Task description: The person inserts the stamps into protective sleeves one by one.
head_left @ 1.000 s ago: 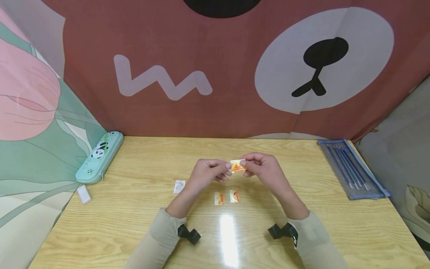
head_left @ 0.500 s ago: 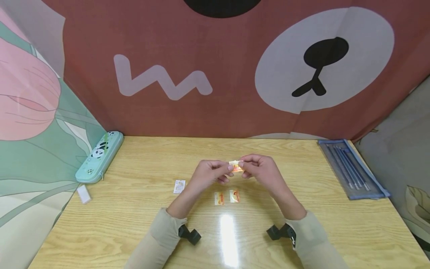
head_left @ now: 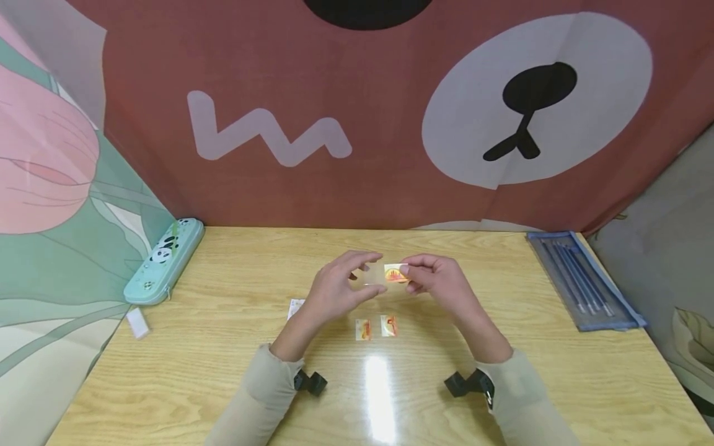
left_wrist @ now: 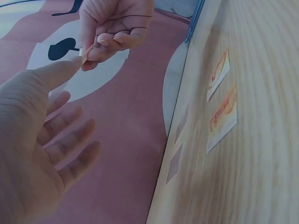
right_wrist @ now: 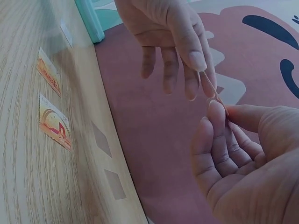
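Note:
My right hand (head_left: 444,285) pinches a small orange-and-cream postage stamp (head_left: 394,272) upright above the table. My left hand (head_left: 333,288) faces it with thumb and index finger spread apart. In the right wrist view a thin pale strip (right_wrist: 209,83) runs from the stamp to the left thumb tip; it looks see-through, and how firmly the thumb touches it cannot be told. Two orange stamps lie flat below the hands, one on the left (head_left: 364,329) and one on the right (head_left: 388,325). A whitish stamp (head_left: 295,306) is partly hidden by my left wrist.
A mint panda pencil case (head_left: 165,260) and a small white block (head_left: 137,323) stand at the table's left edge. A blue mesh pouch (head_left: 586,282) with several thin rods lies at the right. Two greyish flat rectangles show toward the back edge, one nearer (left_wrist: 175,164).
My left hand has let go of the stamp's left edge; its thumb and index finger have spread, and the hand shifted slightly left. The right hand keeps its pinch on the stamp.

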Motion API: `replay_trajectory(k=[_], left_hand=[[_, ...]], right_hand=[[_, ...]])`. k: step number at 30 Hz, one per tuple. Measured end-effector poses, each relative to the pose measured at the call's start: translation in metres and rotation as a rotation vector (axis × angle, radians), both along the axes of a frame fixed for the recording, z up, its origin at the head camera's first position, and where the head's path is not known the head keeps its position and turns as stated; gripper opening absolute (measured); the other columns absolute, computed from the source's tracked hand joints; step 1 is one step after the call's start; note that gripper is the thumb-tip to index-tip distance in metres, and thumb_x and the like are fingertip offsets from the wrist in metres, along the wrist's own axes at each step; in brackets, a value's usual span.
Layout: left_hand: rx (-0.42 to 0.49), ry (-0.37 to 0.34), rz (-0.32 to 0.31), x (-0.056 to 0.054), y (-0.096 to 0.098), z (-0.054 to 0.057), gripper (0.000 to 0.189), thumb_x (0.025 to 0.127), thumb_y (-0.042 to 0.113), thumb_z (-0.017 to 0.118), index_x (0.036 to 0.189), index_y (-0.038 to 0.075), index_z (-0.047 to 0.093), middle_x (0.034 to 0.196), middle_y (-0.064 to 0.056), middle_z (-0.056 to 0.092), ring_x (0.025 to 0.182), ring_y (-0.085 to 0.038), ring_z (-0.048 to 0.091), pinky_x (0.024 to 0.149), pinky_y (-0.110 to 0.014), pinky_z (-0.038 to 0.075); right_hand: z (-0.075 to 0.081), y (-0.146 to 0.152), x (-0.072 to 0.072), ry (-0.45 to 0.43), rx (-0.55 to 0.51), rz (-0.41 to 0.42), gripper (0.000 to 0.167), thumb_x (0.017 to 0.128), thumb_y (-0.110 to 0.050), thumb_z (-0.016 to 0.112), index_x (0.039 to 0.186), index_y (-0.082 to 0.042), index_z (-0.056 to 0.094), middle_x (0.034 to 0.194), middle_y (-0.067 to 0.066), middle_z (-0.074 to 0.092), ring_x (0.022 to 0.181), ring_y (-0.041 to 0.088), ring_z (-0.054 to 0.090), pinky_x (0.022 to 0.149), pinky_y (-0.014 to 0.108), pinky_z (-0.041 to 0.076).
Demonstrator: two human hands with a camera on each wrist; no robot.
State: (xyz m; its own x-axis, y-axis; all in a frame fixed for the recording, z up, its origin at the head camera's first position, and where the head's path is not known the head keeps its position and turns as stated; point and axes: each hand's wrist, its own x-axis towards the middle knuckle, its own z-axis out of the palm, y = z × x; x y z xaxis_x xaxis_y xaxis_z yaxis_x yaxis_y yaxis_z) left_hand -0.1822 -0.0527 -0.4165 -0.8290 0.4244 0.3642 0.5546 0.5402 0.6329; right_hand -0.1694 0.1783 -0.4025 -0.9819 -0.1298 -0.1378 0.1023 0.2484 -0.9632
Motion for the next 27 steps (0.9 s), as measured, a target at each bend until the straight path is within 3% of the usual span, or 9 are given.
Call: replay_trajectory(k=[7, 14, 21, 27], left_hand=[[-0.007, 0.044, 0.011, 0.0009, 0.0011, -0.0009, 0.050, 0.082, 0.036, 0.085, 0.128, 0.024, 0.068, 0.120, 0.004, 0.071, 0.092, -0.016, 0.069, 0.073, -0.031, 0.061], [-0.010, 0.036, 0.043, 0.0035, 0.0018, -0.0005, 0.045, 0.083, 0.038, 0.084, 0.124, 0.025, 0.070, 0.118, 0.007, 0.071, 0.091, -0.008, 0.067, 0.070, -0.019, 0.057], [0.039, 0.001, 0.068, 0.0040, 0.0009, -0.0013, 0.043, 0.084, 0.038, 0.084, 0.122, 0.024, 0.071, 0.116, 0.005, 0.073, 0.092, -0.012, 0.069, 0.071, -0.034, 0.063], [0.051, -0.009, 0.063, 0.0020, 0.0008, -0.0013, 0.042, 0.084, 0.039, 0.083, 0.122, 0.023, 0.072, 0.115, 0.005, 0.073, 0.092, -0.014, 0.070, 0.071, -0.035, 0.063]], right_hand=[[0.0015, -0.0012, 0.0014, 0.005, 0.003, 0.006, 0.036, 0.098, -0.031, 0.068, 0.117, -0.001, 0.071, 0.106, 0.016, 0.070, 0.082, 0.027, 0.072, 0.078, 0.032, 0.062], [0.0011, -0.0014, 0.0017, 0.004, -0.011, 0.001, 0.037, 0.099, -0.030, 0.067, 0.119, 0.000, 0.070, 0.104, 0.017, 0.071, 0.076, 0.016, 0.070, 0.077, 0.030, 0.062], [-0.0004, 0.0040, 0.0016, 0.025, -0.054, -0.029, 0.037, 0.100, -0.032, 0.066, 0.117, 0.000, 0.069, 0.092, 0.004, 0.068, 0.076, 0.015, 0.068, 0.078, 0.029, 0.062], [0.0019, 0.0053, 0.0011, 0.039, -0.070, -0.019, 0.035, 0.099, -0.030, 0.068, 0.116, 0.001, 0.069, 0.093, 0.002, 0.069, 0.078, 0.015, 0.069, 0.078, 0.028, 0.062]])
